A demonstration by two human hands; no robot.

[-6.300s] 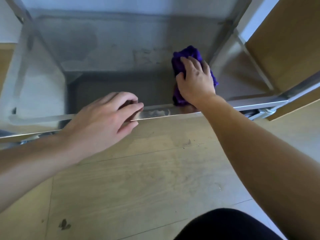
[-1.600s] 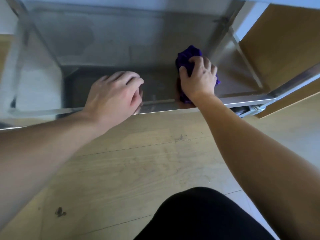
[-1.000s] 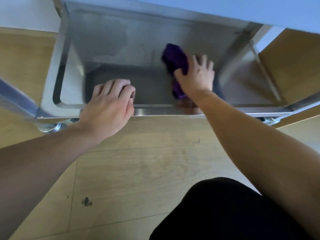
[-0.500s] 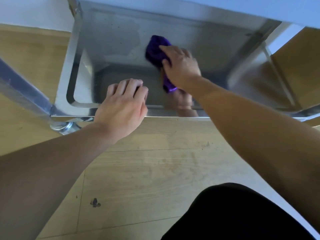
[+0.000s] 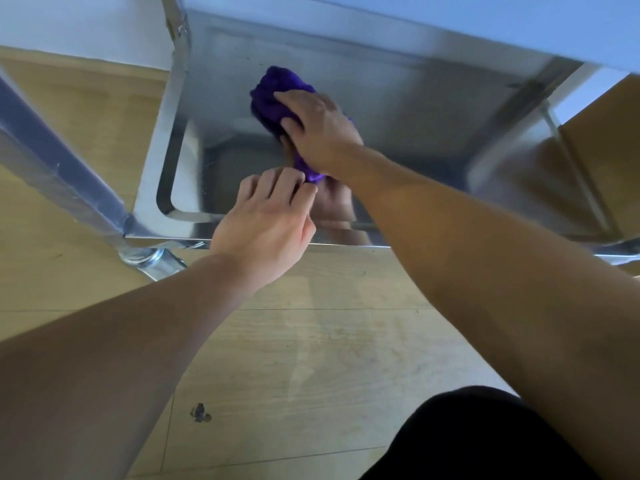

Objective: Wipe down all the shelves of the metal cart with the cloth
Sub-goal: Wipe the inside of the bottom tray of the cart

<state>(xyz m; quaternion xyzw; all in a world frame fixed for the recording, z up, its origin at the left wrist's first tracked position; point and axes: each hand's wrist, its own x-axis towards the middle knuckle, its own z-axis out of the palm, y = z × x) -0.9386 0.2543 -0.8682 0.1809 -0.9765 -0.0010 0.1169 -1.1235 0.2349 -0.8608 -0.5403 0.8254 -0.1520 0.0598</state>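
Purple cloth (image 5: 277,95) sits bunched on the bottom shelf (image 5: 426,143) of the cart (image 5: 381,46), left of the shelf's middle, toward the back. The right hand (image 5: 320,131) lies on top, fingers and thumb bent round the wad, pressing it on the metal. One end of the cloth sticks out under the wrist, toward the front.

The left hand (image 5: 266,220) rests on the shelf's front rim (image 5: 166,241). Its fingers (image 5: 277,181) are loosely bent, tips down inside the shelf just beside the cloth's near end. It grasps nothing.

The steel reflects both arms. A corner post (image 5: 177,64) stands at back left and a caster (image 5: 152,263) is under the front left corner. A film-wrapped bar (image 5: 59,154) runs diagonally at left. The blurred edge of an upper shelf (image 5: 450,32) crosses the top right.

The wood floor (image 5: 311,341) has a dark mark (image 5: 200,412). A wooden panel (image 5: 602,140) is at right, and there is black clothing (image 5: 478,441) at bottom right.
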